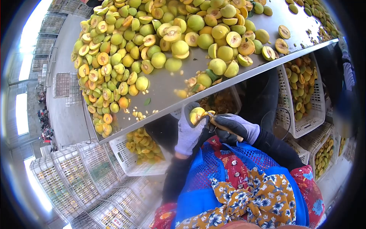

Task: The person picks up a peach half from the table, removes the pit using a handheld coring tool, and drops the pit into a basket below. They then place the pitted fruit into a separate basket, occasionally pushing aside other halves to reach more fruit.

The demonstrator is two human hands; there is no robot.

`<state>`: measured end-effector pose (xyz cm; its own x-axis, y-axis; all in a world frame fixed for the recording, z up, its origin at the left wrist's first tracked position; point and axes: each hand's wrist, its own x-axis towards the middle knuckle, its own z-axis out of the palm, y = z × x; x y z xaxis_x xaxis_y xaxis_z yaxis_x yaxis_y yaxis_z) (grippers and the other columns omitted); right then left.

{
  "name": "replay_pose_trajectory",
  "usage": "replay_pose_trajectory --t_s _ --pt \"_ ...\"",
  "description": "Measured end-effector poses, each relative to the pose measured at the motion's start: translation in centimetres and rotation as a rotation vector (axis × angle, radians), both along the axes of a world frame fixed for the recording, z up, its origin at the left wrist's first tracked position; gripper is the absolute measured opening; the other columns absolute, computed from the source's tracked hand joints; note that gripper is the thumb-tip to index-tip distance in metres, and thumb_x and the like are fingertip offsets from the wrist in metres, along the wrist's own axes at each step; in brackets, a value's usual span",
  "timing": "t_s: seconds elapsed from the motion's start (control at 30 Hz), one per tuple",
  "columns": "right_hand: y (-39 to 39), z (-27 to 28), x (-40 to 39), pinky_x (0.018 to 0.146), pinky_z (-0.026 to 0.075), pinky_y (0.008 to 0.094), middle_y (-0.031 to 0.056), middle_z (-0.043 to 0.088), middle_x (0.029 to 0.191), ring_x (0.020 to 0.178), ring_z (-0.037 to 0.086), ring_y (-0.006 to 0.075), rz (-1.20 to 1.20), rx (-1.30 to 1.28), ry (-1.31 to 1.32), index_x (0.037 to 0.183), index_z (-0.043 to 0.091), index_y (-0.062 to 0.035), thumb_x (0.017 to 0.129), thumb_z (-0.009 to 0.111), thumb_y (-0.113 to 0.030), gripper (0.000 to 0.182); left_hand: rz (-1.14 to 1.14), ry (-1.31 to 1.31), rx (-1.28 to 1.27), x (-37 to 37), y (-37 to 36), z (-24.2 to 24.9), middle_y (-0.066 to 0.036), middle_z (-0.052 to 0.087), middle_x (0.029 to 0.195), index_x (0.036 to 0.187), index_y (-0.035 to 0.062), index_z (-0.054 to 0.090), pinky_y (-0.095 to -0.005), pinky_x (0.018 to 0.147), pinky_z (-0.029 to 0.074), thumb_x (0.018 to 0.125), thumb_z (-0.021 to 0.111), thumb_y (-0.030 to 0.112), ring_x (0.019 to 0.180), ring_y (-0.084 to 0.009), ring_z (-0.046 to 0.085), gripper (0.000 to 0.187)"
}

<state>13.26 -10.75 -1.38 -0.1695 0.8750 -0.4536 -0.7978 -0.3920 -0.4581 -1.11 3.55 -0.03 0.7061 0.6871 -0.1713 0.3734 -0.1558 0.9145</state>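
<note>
Just beyond the near edge of the metal table (167, 86), my gloved left hand (190, 128) holds a yellow-green fruit (197, 114) between thumb and fingers. My gloved right hand (234, 128) is wrapped round the wooden handle of a small tool (227, 128), whose tip meets the fruit's right side. Some yellow flesh shows at that contact; the tip's shape is too small to tell. Whole and halved fruits (152, 42) lie heaped on the table, with small pits (139, 113) and a leaf near its edge.
A white crate (131, 166) of fruit halves stands below the table at the left. Another filled crate (301, 129) is at the right. Empty stacked crates (76, 168) occupy the lower left. At the far right, a co-worker's sleeve (349, 74) shows by the table.
</note>
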Motion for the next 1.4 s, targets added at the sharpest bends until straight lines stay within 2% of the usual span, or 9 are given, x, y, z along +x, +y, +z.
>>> replay_pose_trajectory --t_s 0.37,0.47,0.6,0.93,1.07,1.1,1.2,1.37,1.4 --pt "0.9 -0.3 -1.4 0.059 0.044 0.0238 -0.0002 0.059 0.078 0.067 0.053 0.0059 -0.048 0.003 -0.565 0.101 0.064 0.0012 0.102 0.052 -0.042 0.045 0.177 -0.042 0.077 0.0 -1.4 -0.5 -0.007 0.063 0.096 0.112 0.0014 0.058 -0.0281 0.078 0.052 0.079 0.079 0.004 0.086 -0.0158 0.062 0.039" --pt "1.2 0.0 -1.6 0.059 0.044 0.0243 0.0000 0.059 0.077 0.066 0.053 0.0061 -0.123 -0.059 -0.562 0.099 0.064 0.0013 0.102 0.052 -0.042 0.045 0.135 -0.169 -0.492 -1.3 -1.1 -1.0 -0.008 0.063 0.095 0.115 0.0022 0.056 -0.0260 0.074 0.053 0.087 0.073 0.010 0.085 -0.0144 0.062 0.034" --pt "0.8 -0.4 -1.3 0.058 0.044 0.0246 0.0012 0.060 0.075 0.066 0.054 0.0062 -0.108 -0.141 -0.488 0.098 0.064 0.0011 0.102 0.052 -0.040 0.043 0.263 -0.347 -0.609 -1.3 -1.4 -0.9 -0.007 0.061 0.096 0.120 0.0034 0.053 -0.0246 0.072 0.052 0.101 0.054 0.026 0.087 -0.0124 0.061 0.030" --pt "0.1 -1.9 -0.7 0.057 0.044 0.0256 0.0019 0.060 0.073 0.066 0.054 0.0068 0.086 -0.008 -0.593 0.097 0.065 -0.0006 0.101 0.052 -0.044 0.045 0.023 -0.207 -0.390 -1.0 -1.4 -2.2 -0.008 0.061 0.103 0.115 0.0023 0.056 -0.0264 0.078 0.051 0.102 0.055 0.029 0.089 -0.0129 0.059 0.030" --pt "0.8 -0.6 -0.8 0.048 0.037 0.0191 -0.0048 0.052 0.070 0.057 0.048 0.0026 -0.082 -0.178 -0.442 0.096 0.057 -0.0084 0.102 0.053 -0.042 0.034 0.155 -0.251 -0.457 -1.1 -2.4 -1.3 -0.011 0.063 0.106 0.116 0.0020 0.056 -0.0277 0.082 0.052 0.102 0.055 0.028 0.090 -0.0154 0.061 0.030" --pt "0.8 -1.5 -1.0 0.051 0.041 0.0257 0.0022 0.055 0.070 0.058 0.052 0.0094 -0.093 -0.143 -0.592 0.094 0.057 -0.0057 0.101 0.053 -0.040 0.035 0.280 -0.370 -0.701 -1.4 -2.2 -1.8 -0.012 0.063 0.112 0.121 0.0023 0.053 -0.0311 0.086 0.054 0.102 0.053 0.030 0.098 -0.0180 0.062 0.033" --pt "0.1 -2.6 -1.7 0.057 0.048 0.0420 0.0188 0.060 0.070 0.060 0.061 0.0279 -0.117 0.004 -1.030 0.094 0.056 -0.0004 0.100 0.054 -0.033 0.033 0.148 -0.462 -0.501 -1.8 -2.3 -2.6 -0.016 0.059 0.123 0.128 0.0045 0.050 -0.0421 0.093 0.055 0.104 0.048 0.036 0.116 -0.0257 0.058 0.039" --pt "-0.3 0.6 -2.8 0.056 0.046 0.0516 0.0242 0.061 0.068 0.065 0.062 0.0439 0.011 0.188 -1.449 0.105 0.051 0.0006 0.098 0.055 -0.028 0.030 0.476 -0.519 -1.461 -1.2 -1.3 -2.1 -0.019 0.056 0.132 0.134 0.0060 0.048 -0.0491 0.099 0.052 0.105 0.040 0.043 0.126 -0.0307 0.054 0.047" --pt "-0.2 0.7 -2.9 0.054 0.047 0.0506 0.0235 0.060 0.066 0.061 0.062 0.0415 0.042 0.215 -1.486 0.106 0.050 0.0032 0.098 0.054 -0.028 0.033 0.279 -0.484 -1.150 -1.3 -2.0 -2.2 -0.019 0.057 0.131 0.133 0.0045 0.048 -0.0469 0.099 0.052 0.106 0.039 0.043 0.122 -0.0297 0.057 0.048"
